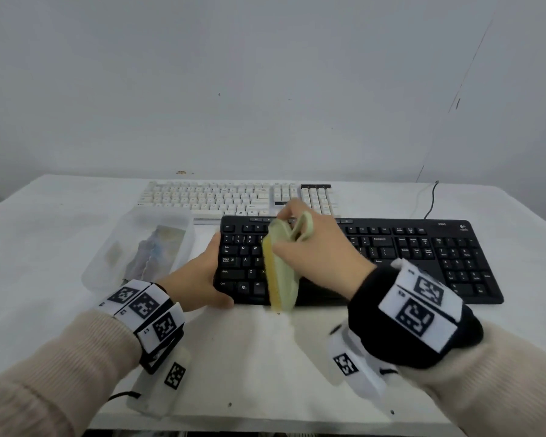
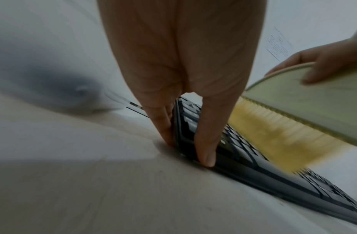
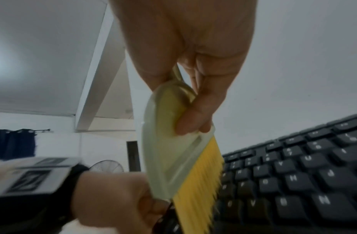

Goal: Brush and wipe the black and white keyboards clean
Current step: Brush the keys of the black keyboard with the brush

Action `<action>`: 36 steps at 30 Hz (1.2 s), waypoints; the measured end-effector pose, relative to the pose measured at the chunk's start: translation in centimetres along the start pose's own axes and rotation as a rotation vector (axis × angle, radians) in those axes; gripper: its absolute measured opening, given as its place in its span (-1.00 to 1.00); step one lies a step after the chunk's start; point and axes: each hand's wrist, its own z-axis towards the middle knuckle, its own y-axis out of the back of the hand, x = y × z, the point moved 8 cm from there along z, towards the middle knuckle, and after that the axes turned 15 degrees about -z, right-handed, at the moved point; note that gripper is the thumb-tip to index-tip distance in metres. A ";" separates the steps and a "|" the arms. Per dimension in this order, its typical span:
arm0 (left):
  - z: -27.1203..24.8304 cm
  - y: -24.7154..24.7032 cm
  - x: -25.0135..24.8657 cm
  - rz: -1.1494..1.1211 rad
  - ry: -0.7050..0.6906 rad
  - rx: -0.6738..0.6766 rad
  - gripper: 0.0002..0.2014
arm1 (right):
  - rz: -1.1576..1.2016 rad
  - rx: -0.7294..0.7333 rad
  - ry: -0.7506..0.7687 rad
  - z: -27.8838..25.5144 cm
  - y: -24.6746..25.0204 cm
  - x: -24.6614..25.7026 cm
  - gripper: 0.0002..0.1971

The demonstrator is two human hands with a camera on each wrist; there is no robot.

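The black keyboard (image 1: pixel 391 260) lies across the table's middle, and the white keyboard (image 1: pixel 221 197) lies just behind it. My left hand (image 1: pixel 208 272) clasps the black keyboard's (image 2: pixel 253 174) left end. In the left wrist view my left hand (image 2: pixel 185 147) has its thumb at the front corner and its fingers along the side edge. My right hand (image 1: pixel 309 244) grips a pale green brush (image 1: pixel 281 269) by its handle. The brush's (image 3: pixel 173 150) yellow bristles (image 3: pixel 197 182) touch the letter keys (image 3: pixel 303 174) left of centre. Motion blurs the brush (image 2: pixel 313 110).
A clear plastic box (image 1: pixel 139 247) holding crumpled cloths stands left of the black keyboard, close to my left hand. A black cable (image 1: pixel 431 200) runs from the keyboard's back right toward the wall. The table's front edge (image 1: pixel 265 421) is near my wrists.
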 end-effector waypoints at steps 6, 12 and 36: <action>0.0 -0.1 0.0 0.011 0.006 -0.008 0.09 | 0.063 -0.112 -0.029 2.2 1.1 -0.4 -0.76; 0.1 0.0 0.1 0.011 0.004 -0.007 0.10 | -0.005 0.022 0.000 -0.9 -1.3 -1.2 -0.83; -0.4 -0.3 -0.9 -0.002 0.009 -0.005 0.07 | 0.132 0.110 -0.066 -1.3 -2.8 -1.3 -0.80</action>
